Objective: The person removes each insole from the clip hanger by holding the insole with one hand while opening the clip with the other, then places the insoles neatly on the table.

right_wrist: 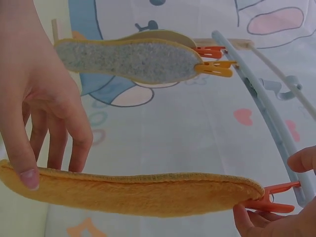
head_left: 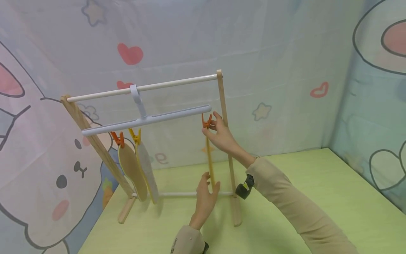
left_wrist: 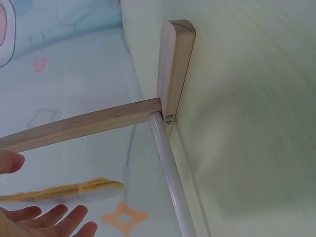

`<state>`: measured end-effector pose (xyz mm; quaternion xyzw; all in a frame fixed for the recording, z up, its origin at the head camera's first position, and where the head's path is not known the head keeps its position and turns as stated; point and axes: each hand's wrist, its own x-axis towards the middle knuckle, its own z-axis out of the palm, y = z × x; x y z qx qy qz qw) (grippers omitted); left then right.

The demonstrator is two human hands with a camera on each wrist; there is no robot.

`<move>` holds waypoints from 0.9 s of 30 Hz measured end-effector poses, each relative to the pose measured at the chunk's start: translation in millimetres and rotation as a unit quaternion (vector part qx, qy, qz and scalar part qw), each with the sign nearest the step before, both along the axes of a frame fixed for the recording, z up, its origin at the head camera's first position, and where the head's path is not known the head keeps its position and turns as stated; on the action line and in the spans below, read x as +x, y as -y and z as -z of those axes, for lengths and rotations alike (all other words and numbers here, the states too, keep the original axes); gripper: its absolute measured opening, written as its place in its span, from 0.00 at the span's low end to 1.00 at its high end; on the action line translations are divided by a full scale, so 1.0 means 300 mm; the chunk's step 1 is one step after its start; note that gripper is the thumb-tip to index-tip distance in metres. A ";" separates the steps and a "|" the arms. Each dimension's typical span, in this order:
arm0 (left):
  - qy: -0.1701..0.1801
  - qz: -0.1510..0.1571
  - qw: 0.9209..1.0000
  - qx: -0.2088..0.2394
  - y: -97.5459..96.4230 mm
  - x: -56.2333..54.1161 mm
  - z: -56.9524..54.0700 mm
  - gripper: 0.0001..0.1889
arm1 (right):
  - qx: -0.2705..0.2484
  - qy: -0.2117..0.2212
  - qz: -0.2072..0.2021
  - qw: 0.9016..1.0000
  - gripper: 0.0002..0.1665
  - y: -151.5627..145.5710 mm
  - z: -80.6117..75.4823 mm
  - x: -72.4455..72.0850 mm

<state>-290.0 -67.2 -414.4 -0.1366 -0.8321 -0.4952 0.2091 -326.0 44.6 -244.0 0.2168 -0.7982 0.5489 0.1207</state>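
A yellow-edged insole hangs upright from an orange clip below the right end of a pale blue hanger. My right hand is around this clip, its fingertips at the clip and the insole's top; the clip's handles stand spread. Near the insole's lower end is my left hand, thumb and fingers apart on either side of it. The right wrist view shows the insole's fuzzy yellow face. Two more insoles, one tan and one grey, hang at the hanger's left from an orange clip and a yellow clip.
The hanger hooks over the white top rod of a wooden rack. Its right post stands close beside my right hand, and a lower white rod crosses near the pale green table. Cartoon-printed cloth surrounds the table.
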 end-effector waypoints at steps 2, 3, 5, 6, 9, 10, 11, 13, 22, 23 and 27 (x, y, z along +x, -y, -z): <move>0.002 -0.005 1.000 0.000 0.001 -0.003 0.003 0.25 | 0.003 -0.002 0.005 1.000 0.43 0.002 0.001 0.002; 0.003 -0.007 1.000 -0.002 0.002 -0.004 0.005 0.25 | 0.005 -0.004 0.007 1.000 0.43 0.002 0.001 0.003; 0.004 -0.011 1.000 -0.005 0.002 -0.005 0.007 0.26 | 0.005 -0.005 0.014 1.000 0.43 0.004 0.003 0.005; 0.005 -0.013 1.000 -0.007 0.002 -0.004 0.008 0.26 | 0.006 -0.007 0.017 1.000 0.42 0.004 0.003 0.005; 0.005 -0.017 1.000 -0.015 0.003 -0.004 0.010 0.27 | 0.008 -0.013 0.022 1.000 0.41 0.005 0.005 0.006; 0.005 -0.018 1.000 -0.017 0.004 -0.005 0.011 0.27 | 0.007 -0.013 0.023 1.000 0.41 0.006 0.006 0.006; 0.004 -0.020 1.000 -0.019 0.004 -0.005 0.012 0.27 | 0.008 -0.015 0.023 1.000 0.41 0.005 0.007 0.006; 0.004 -0.022 1.000 -0.022 0.004 -0.006 0.013 0.27 | 0.011 -0.020 0.024 0.999 0.40 0.005 0.009 0.004; -0.016 -0.023 0.999 -0.019 -0.003 -0.009 0.006 0.27 | 0.008 -0.028 0.014 0.999 0.35 0.011 0.016 0.002; -0.021 -0.025 0.999 -0.019 -0.005 -0.010 0.004 0.26 | 0.007 -0.031 0.011 0.999 0.35 0.012 0.016 0.003; -0.034 -0.028 0.999 -0.023 -0.007 -0.009 0.000 0.24 | 0.002 -0.040 0.003 0.999 0.32 0.013 0.017 0.001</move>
